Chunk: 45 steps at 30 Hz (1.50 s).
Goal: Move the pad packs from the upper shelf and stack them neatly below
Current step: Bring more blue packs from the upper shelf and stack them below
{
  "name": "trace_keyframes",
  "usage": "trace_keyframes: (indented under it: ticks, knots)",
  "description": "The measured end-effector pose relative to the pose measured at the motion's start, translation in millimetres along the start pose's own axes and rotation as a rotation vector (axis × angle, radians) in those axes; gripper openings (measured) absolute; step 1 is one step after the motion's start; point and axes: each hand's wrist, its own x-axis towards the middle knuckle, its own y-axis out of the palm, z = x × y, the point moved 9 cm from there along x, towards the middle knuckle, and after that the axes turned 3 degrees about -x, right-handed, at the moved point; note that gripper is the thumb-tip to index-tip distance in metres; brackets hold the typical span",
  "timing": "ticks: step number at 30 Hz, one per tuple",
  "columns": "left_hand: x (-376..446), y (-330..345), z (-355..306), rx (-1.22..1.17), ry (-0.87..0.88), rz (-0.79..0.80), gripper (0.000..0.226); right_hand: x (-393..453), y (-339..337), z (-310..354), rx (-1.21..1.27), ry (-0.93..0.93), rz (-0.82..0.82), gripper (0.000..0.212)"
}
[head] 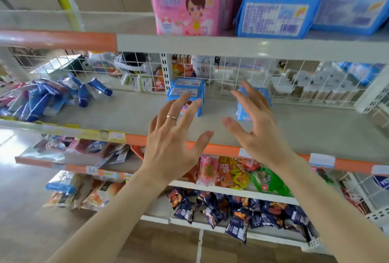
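Pad packs (275,13) mostly sit on the upper shelf (252,47) at twelve to one o'clock, pink and blue, so I judge the bulk of the job is left. Below, a small blue stack (186,92) stands at center, with what looks like one more pack (244,109) toppled at its three o'clock. Left hand (170,138) and right hand (259,128) hover spread and empty.

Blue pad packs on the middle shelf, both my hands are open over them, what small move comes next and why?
Probably close the right hand on the loose blue pack, which stands apart from the blue stack, and set it there; the left hand holds nothing.
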Motion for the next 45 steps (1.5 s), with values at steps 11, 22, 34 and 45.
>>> trace_keyframes:
  ticks: [11,22,34,45]
  knots:
    - [-3.1,-4.8,-20.0,-0.123,0.072,0.006,0.071,-29.6,-48.5,17.3,-0.185,0.039,-0.066,0.073]
    - [34.6,15.6,-120.3,-0.133,0.206,-0.021,0.074,-44.4,-139.0,-34.1,-0.227,0.078,-0.172,0.071]
    - [101.3,75.5,-273.9,-0.117,0.328,-0.097,0.072,-48.9,-286.6,-143.1,-0.266,0.069,-0.303,0.075]
    - [152.8,133.3,-389.6,-0.221,0.449,-0.072,0.071,-50.2,-401.1,-225.6,-0.363,0.208,-0.399,0.074]
